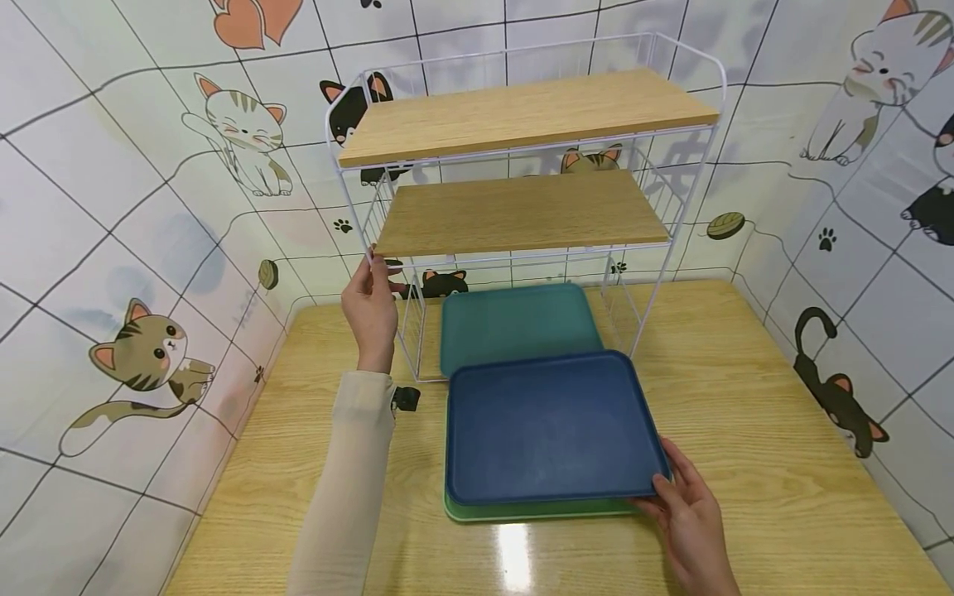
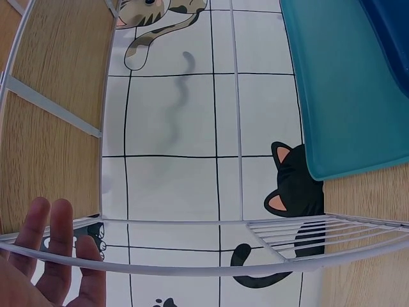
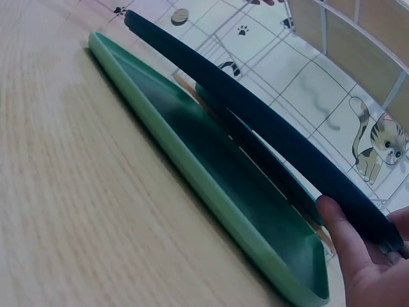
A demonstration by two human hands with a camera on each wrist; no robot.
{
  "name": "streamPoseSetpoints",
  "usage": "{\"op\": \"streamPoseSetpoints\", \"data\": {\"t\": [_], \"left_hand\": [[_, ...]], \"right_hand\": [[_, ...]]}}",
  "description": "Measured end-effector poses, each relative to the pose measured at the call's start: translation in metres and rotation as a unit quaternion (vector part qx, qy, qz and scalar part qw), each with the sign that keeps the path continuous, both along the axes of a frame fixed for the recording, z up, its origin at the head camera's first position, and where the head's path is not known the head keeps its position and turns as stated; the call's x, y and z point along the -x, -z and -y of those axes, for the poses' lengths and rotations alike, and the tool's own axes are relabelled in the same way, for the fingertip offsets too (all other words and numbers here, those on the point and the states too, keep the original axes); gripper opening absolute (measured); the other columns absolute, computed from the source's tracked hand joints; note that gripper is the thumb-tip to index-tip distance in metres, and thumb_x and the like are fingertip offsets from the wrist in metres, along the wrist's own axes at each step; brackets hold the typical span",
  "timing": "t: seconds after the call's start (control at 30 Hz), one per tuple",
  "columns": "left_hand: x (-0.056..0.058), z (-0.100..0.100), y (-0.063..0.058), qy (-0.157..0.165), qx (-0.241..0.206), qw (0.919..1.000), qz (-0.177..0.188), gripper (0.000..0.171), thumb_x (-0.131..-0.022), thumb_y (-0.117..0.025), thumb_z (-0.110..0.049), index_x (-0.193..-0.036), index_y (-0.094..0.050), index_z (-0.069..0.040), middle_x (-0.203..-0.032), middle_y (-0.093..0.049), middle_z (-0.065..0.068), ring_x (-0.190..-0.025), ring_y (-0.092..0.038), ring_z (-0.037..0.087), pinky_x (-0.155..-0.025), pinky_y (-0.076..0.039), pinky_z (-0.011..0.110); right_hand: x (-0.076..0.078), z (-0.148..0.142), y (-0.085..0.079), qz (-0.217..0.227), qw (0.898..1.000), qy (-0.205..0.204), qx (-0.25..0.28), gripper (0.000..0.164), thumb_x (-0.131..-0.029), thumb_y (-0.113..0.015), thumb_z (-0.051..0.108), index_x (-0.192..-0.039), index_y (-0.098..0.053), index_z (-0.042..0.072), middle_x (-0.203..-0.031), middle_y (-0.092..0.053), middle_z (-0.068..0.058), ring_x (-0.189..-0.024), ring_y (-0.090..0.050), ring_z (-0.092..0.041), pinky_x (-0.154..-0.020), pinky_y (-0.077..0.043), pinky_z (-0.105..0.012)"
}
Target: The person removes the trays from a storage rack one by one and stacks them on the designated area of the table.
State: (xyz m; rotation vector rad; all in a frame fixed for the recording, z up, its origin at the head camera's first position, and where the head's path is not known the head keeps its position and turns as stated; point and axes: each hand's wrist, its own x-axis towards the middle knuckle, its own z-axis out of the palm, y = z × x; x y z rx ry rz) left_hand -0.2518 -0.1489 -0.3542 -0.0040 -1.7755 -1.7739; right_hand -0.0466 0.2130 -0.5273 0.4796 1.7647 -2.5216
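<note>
My left hand (image 1: 373,314) grips the left front post of a white wire rack with wooden shelves (image 1: 522,215), at the middle shelf's corner. In the left wrist view, fingers (image 2: 61,236) reach past the white wire. My right hand (image 1: 689,526) pinches the right front corner of a dark blue tray (image 1: 555,426), thumb on top. The blue tray is raised above a light green tray (image 1: 537,511) lying on the table; the right wrist view shows a gap between them. Behind, a teal tray (image 1: 522,319) lies at the rack's bottom level, its front edge hidden by the blue tray.
The rack's upper shelf (image 1: 529,116) has a wire rail around it. Wood-grain table (image 1: 745,397) extends on both sides of the trays. Walls with a tile-and-cat pattern (image 1: 149,356) stand at the back, left and right.
</note>
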Motion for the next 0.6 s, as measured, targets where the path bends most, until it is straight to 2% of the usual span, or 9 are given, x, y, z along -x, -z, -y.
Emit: {"op": "streamPoseSetpoints", "data": {"t": [0.1,0.2,0.3,0.4,0.5,0.6], "left_hand": [[-0.0081,-0.0042,-0.008,-0.003,0.005,1.0,0.003,0.034,-0.109,-0.049,-0.012,-0.134,-0.064,0.005,-0.113,-0.068,0.035,-0.063,-0.062,-0.001,-0.047,-0.034,0.015],[-0.0089,-0.0049,-0.0084,-0.005,0.007,0.9999,0.006,0.034,-0.109,-0.048,-0.013,-0.135,-0.063,0.004,-0.113,-0.067,0.038,-0.062,-0.061,-0.003,-0.048,-0.034,0.015],[-0.0088,-0.0047,-0.0086,0.0,0.002,1.0,0.006,0.034,-0.109,-0.049,-0.012,-0.135,-0.063,0.005,-0.112,-0.068,0.037,-0.062,-0.062,-0.002,-0.051,-0.04,0.015],[-0.0087,-0.0045,-0.009,0.001,0.0,1.0,0.007,0.034,-0.109,-0.05,-0.013,-0.136,-0.063,0.003,-0.112,-0.069,0.034,-0.062,-0.063,-0.002,-0.056,-0.044,0.016],[-0.0088,-0.0046,-0.0092,0.0,-0.001,1.0,0.009,0.034,-0.109,-0.05,-0.014,-0.136,-0.064,0.002,-0.111,-0.07,0.032,-0.062,-0.063,-0.002,-0.062,-0.046,0.02],[-0.0087,-0.0045,-0.0092,-0.001,0.001,0.9999,0.01,0.034,-0.109,-0.05,-0.015,-0.136,-0.064,0.001,-0.11,-0.071,0.032,-0.063,-0.062,-0.002,-0.064,-0.046,0.023]], "right_hand": [[-0.0006,0.0018,0.004,-0.001,1.0,0.004,0.007,0.063,-0.108,-0.052,0.01,-0.164,-0.022,0.011,-0.167,-0.027,0.004,-0.1,-0.071,-0.007,-0.079,-0.06,-0.026],[-0.0013,0.0037,0.0068,0.006,1.0,0.006,0.005,0.062,-0.108,-0.052,0.01,-0.163,-0.023,0.01,-0.149,-0.045,0.017,-0.099,-0.071,-0.007,-0.079,-0.06,-0.026],[-0.0019,0.0051,0.0079,0.019,1.0,0.002,-0.005,0.062,-0.109,-0.05,0.01,-0.164,-0.022,0.011,-0.138,-0.049,0.024,-0.101,-0.07,-0.005,-0.079,-0.059,-0.026],[-0.0025,0.0055,0.008,0.034,0.999,-0.005,-0.01,0.061,-0.11,-0.047,0.01,-0.164,-0.02,0.013,-0.151,-0.042,0.014,-0.104,-0.069,-0.004,-0.081,-0.059,-0.025],[-0.0034,0.0051,0.0082,0.049,0.999,-0.011,-0.01,0.061,-0.11,-0.044,0.009,-0.165,-0.018,0.016,-0.167,-0.026,0.0,-0.107,-0.067,-0.001,-0.083,-0.059,-0.025],[-0.0043,0.0051,0.0086,0.063,0.998,-0.012,-0.013,0.061,-0.111,-0.04,0.006,-0.166,-0.016,0.018,-0.171,-0.016,-0.009,-0.11,-0.065,0.002,-0.086,-0.058,-0.026]]}}
